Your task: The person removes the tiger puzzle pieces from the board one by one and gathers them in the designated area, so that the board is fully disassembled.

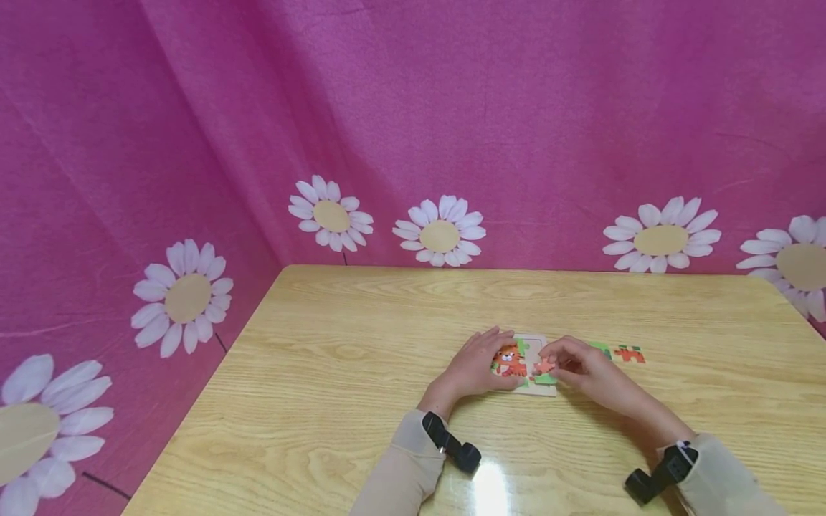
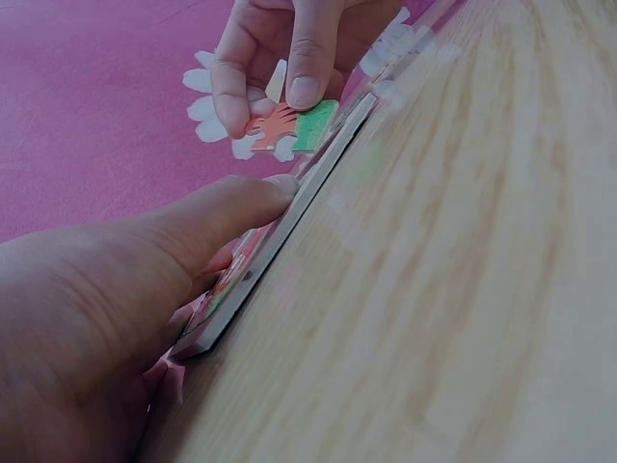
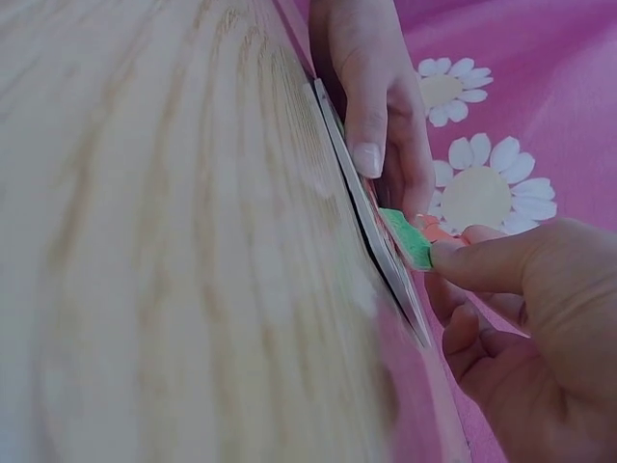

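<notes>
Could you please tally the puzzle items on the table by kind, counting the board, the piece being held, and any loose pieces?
Puzzle board: 1, steadied by the left hand
Held puzzle piece: 1, pinched by the right hand
Loose puzzle pieces on the table: 2, a green piece and an orange piece
Total: 4

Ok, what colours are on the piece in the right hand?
Orange and green puzzle piece, pinched by the right hand; clearest in the left wrist view.
</notes>
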`<state>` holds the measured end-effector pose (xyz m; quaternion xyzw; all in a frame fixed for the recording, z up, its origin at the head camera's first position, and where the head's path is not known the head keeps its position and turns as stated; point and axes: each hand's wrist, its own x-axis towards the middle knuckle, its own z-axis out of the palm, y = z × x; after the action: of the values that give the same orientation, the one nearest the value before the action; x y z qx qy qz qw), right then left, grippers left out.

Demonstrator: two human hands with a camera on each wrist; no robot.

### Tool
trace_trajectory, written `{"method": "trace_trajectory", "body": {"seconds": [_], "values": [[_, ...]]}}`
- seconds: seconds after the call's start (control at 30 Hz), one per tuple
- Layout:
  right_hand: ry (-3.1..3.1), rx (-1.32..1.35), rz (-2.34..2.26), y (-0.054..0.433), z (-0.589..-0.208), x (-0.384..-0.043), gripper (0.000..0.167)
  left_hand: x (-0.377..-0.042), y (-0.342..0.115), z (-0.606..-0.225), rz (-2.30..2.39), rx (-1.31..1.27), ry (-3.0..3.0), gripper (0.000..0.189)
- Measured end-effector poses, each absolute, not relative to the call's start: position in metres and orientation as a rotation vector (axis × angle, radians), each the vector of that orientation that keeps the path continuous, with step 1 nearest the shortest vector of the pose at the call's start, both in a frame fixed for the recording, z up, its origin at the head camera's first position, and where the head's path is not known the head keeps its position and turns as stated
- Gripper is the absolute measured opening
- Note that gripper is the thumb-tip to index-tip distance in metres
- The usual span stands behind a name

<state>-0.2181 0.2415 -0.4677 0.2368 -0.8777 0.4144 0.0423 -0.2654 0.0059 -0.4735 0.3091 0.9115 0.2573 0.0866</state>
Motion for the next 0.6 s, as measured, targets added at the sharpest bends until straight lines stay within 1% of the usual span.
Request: {"method": "trace_trajectory", "body": {"seconds": [0.6], "values": [[-2.675, 0.663, 1.24, 0.26, -0.468, -0.215, 0.025, -0.266, 0.006, -0.474, 0.78, 0.913, 2.715, 0.074]]}}
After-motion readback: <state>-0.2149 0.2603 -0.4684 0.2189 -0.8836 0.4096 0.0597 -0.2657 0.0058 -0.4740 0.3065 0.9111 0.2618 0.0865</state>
